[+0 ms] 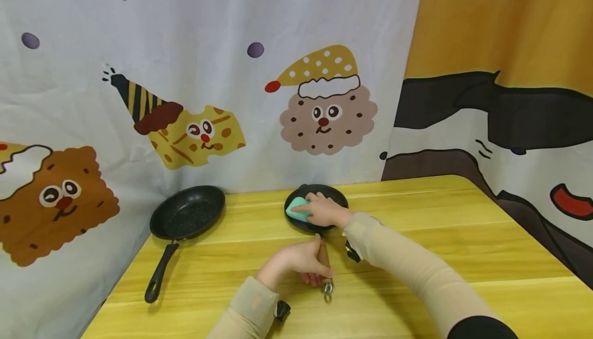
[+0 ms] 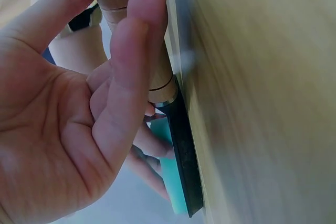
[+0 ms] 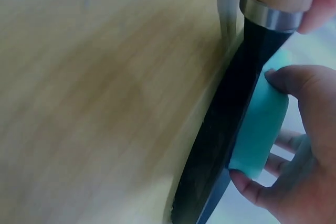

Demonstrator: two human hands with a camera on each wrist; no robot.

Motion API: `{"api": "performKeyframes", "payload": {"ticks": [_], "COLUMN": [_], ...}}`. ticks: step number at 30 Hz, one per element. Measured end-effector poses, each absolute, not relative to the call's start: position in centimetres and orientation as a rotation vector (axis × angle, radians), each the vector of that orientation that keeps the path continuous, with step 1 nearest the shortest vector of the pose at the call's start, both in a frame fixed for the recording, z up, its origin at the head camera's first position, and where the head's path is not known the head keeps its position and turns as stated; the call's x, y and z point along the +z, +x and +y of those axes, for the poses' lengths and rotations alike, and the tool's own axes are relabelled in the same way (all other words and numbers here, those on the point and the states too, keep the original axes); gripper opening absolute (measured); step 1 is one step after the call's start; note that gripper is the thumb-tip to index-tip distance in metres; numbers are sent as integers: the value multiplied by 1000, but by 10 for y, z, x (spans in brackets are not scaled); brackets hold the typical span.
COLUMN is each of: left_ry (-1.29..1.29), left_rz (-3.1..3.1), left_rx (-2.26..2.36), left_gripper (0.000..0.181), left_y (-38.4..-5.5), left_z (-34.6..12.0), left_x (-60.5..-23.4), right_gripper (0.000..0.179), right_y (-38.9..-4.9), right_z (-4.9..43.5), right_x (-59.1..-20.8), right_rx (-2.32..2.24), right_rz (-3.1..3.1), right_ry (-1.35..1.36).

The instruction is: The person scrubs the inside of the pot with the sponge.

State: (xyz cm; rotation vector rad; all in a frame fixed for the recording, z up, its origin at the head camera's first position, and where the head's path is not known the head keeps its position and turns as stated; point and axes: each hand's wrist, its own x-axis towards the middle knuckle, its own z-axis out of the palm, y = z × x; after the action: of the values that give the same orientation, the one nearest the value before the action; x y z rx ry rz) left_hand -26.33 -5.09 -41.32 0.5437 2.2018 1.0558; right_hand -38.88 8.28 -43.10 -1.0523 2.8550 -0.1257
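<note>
A small black frying pan point(image 1: 341, 197) with a wooden handle point(image 1: 324, 256) lies near the far edge of the table. My left hand point(image 1: 303, 259) grips that handle, thumb on one side and fingers on the other, as the left wrist view shows up close. Inside the pan my right hand point(image 1: 323, 209) holds a teal sponge point(image 1: 298, 209). From the right wrist view, thumb and fingers pinch the sponge point(image 3: 260, 124) along its sides, its underside down behind the pan's rim point(image 3: 210, 145).
A larger black frying pan point(image 1: 187, 213) stands at the table's left side, its black handle point(image 1: 161, 273) pointing toward the near edge. Behind the yellow wood-grain table point(image 1: 417, 220) hangs a curtain point(image 1: 199, 35) printed with cartoon biscuits and cheese.
</note>
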Motion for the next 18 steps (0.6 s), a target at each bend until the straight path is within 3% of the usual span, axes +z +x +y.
{"api": "performKeyframes", "payload": {"ticks": [18], "left_ry": [549], "left_rz": [2183], "left_rx": [1095], "left_gripper": [100], "left_y": [-264], "left_z": [-51], "left_x": [-412], "right_gripper": [51], "right_y": [-407], "right_z": [68], "right_x": [-441], "right_rx": [-194], "right_rz": [2963], "right_ry": [-838]}}
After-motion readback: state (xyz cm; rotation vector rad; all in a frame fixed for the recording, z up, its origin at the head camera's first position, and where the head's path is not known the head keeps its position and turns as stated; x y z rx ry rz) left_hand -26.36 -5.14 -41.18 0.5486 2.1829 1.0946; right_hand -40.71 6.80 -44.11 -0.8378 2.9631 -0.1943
